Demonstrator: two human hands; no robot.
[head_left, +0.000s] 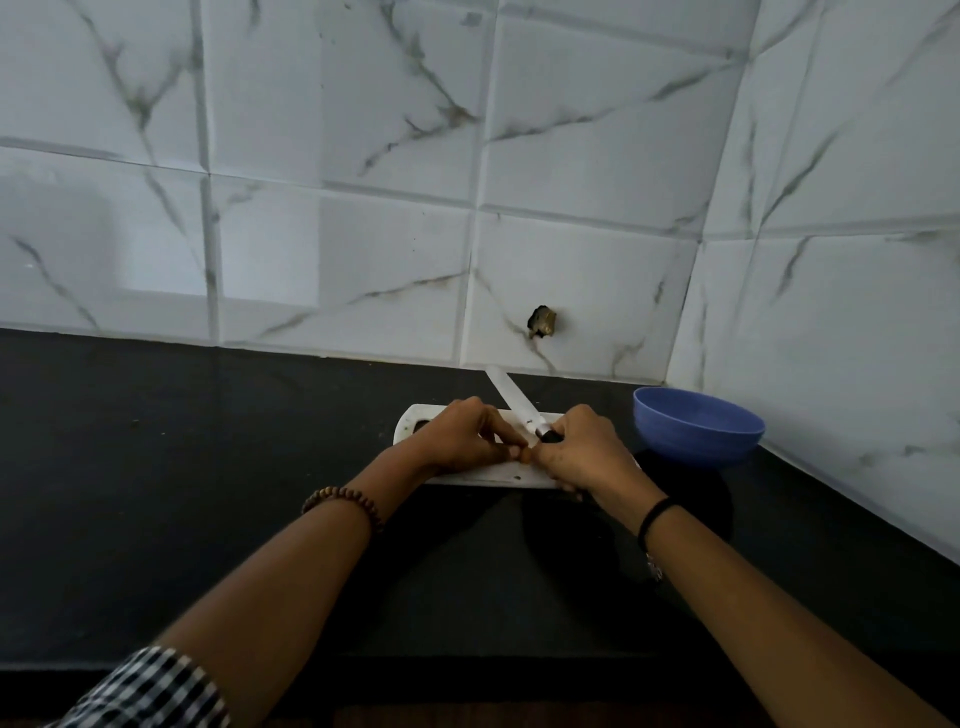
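Note:
A white cutting board (415, 418) lies on the black counter near the tiled wall. My right hand (582, 449) grips the dark handle of a knife (511, 397), whose white blade points up and left toward the wall. My left hand (462, 434) rests over the board with its fingertips pinching a small brownish piece (525, 456) right where the two hands meet. What that piece is I cannot tell; most of it is hidden by the fingers.
A blue bowl (696, 426) stands just right of the board, close to the corner where the two tiled walls meet. A dark hole (543, 322) breaks the back wall tile above the board. The black counter (208, 467) stretches away to the left.

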